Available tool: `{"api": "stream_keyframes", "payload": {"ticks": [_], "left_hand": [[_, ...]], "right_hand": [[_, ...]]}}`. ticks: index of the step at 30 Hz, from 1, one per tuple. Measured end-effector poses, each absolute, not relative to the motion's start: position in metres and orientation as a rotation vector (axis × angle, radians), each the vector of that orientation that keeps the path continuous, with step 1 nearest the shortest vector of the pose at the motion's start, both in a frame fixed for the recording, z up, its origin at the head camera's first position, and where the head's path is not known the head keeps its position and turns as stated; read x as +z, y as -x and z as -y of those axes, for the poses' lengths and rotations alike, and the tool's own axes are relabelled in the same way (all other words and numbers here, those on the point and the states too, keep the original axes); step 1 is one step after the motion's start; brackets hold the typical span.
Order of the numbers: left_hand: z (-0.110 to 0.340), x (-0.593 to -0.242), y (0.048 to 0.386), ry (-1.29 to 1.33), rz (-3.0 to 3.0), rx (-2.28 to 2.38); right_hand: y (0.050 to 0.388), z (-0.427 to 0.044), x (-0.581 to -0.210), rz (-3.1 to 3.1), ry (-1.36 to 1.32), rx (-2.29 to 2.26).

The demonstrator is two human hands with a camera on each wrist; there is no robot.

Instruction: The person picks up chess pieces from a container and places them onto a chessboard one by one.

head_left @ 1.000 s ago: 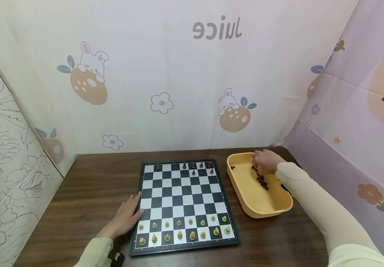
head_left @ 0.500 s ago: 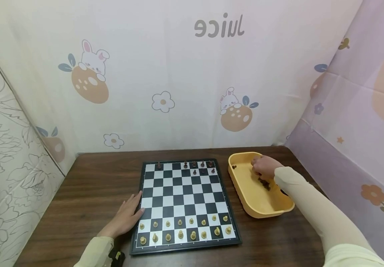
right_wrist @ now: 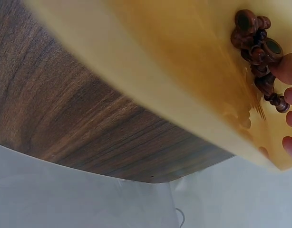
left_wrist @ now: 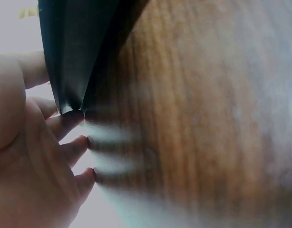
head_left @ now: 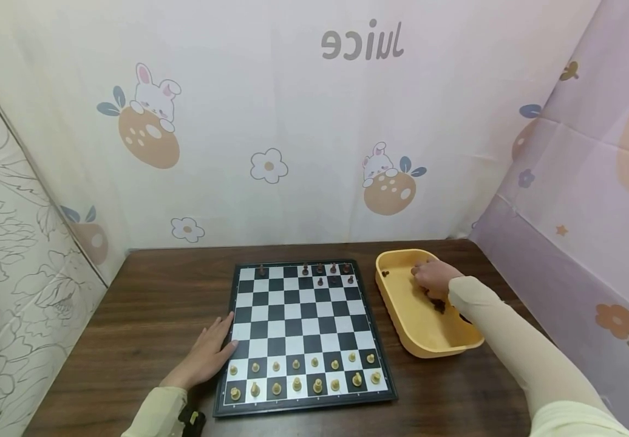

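My left hand (head_left: 202,358) lies flat on the table with its fingers spread against the left edge of the chessboard (head_left: 284,329). The left wrist view shows its fingertips at the dark board edge (left_wrist: 74,52). My right hand (head_left: 436,277) reaches into the yellow tray (head_left: 424,340), over a pile of brown chess pieces (head_left: 439,304). In the right wrist view a fingertip of the right hand (right_wrist: 289,104) touches the pile (right_wrist: 257,54); the other fingers are apart beside it, and no piece is seen gripped.
Light pieces (head_left: 297,383) stand in two rows on the near side of the board. Several brown pieces (head_left: 320,268) are on the far side, mostly at the right. One small brown piece (head_left: 385,274) lies in the tray's far left. A printed curtain (head_left: 271,121) hangs behind the table.
My right hand has lowered a little within the tray and covers more of the brown pile. The left hand stays at the board's edge. The head view has shifted slightly.
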State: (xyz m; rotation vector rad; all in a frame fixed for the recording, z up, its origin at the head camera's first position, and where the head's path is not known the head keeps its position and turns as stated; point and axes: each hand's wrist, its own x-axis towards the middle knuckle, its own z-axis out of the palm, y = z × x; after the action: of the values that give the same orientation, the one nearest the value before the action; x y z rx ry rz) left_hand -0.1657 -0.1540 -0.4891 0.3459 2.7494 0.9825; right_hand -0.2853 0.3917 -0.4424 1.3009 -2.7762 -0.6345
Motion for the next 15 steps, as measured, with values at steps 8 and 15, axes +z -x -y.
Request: {"api": "stream_keyframes", "payload": {"ticks": [8, 15], "left_hand": [[0.153, -0.489, 0.165, -0.344, -2.752, 0.978], [0.154, -0.49, 0.165, -0.341, -2.759, 0.974]], "right_hand": [[0.282, -0.391, -0.439, 2.801, -1.306, -0.612], [0.283, -0.391, -0.428, 2.806, -1.29, -0.587]]}}
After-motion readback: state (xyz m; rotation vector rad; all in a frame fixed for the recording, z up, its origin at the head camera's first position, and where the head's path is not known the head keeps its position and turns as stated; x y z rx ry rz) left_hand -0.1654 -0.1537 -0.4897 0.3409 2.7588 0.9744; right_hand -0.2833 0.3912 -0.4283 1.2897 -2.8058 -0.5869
